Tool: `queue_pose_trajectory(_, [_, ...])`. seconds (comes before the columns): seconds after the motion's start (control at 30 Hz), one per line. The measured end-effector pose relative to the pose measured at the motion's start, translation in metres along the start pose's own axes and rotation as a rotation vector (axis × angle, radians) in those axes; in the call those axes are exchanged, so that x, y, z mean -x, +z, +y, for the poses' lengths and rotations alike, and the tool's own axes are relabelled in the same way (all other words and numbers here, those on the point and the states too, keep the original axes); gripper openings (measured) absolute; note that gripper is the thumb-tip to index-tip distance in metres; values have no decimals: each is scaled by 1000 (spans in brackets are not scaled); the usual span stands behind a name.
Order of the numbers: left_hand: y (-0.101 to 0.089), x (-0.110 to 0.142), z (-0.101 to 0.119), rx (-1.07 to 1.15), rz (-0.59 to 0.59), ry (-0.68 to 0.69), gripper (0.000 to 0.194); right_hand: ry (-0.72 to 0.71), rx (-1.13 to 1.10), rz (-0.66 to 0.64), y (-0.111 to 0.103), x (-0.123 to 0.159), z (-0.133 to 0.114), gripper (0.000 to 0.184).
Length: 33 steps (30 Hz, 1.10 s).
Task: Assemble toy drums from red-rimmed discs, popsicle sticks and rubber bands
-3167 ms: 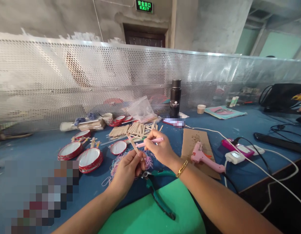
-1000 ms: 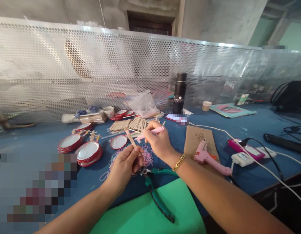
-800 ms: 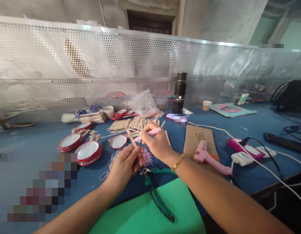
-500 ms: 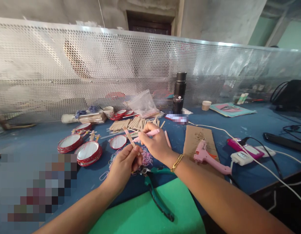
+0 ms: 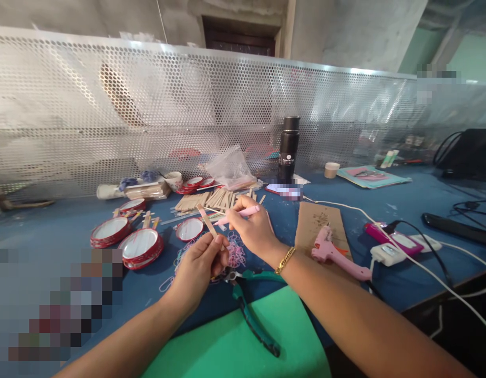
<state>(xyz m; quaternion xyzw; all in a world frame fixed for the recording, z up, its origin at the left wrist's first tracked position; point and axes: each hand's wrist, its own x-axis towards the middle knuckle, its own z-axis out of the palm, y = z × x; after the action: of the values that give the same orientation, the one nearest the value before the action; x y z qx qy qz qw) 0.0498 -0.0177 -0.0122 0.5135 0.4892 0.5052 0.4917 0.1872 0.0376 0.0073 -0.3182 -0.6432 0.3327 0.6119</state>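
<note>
Between thumb and fingers, my left hand (image 5: 207, 254) pinches a flat wooden craft stick (image 5: 207, 219), its upper end tinted pink. My right hand (image 5: 252, 226) grips a pink marker (image 5: 247, 211), its tip pointing left, close to the stick; whether it touches I cannot tell. Below my hands lies a heap of pink and pale looped bands (image 5: 237, 252), partly hidden by my left hand. Green-handled pliers (image 5: 248, 315) rest beneath my wrists, partly on a green sheet (image 5: 211, 341). More wooden sticks (image 5: 219, 199) are piled just behind my hands.
Red-rimmed round pieces (image 5: 141, 244) stand stacked at left, another (image 5: 189, 229) nearer the middle. A pink glue gun (image 5: 331, 252) lies on cardboard (image 5: 306, 231) at right, near a power strip (image 5: 390, 253) and cables. A black bottle (image 5: 289, 152) stands behind, before a perforated metal screen (image 5: 167, 105).
The right hand and marker have shifted slightly away from the stick, to the right. My left hand still holds the stick in nearly the same place. The whole view has shifted a little.
</note>
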Motion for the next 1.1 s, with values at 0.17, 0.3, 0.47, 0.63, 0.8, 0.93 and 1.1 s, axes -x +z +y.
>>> queue_pose_trajectory(0.17, [1,0,1,-17,1,16,48,-1,-9,-24,1,1,-1,25])
queue_pose_trajectory(0.3, [-1,0,-1,-20,-7,19,48,-4,-8,-16,0,0,0,25])
queue_pose_trajectory(0.47, [-2,-1,-3,-24,-1,30,47,0,-36,-2,1,1,-1,25])
queue_pose_trajectory(0.63, [-1,0,0,-19,-2,0,47,-3,-14,-47,3,1,1,23])
queue_pose_trajectory(0.8, [0,0,1,-8,3,-5,46,5,1,-3,2,1,2,24])
queue_pose_trajectory(0.93, [0,0,1,-22,-9,7,45,4,5,-49,1,1,1,24])
queue_pose_trajectory(1.1, [-1,1,1,-4,-4,10,44,9,-16,23,0,-1,1,26])
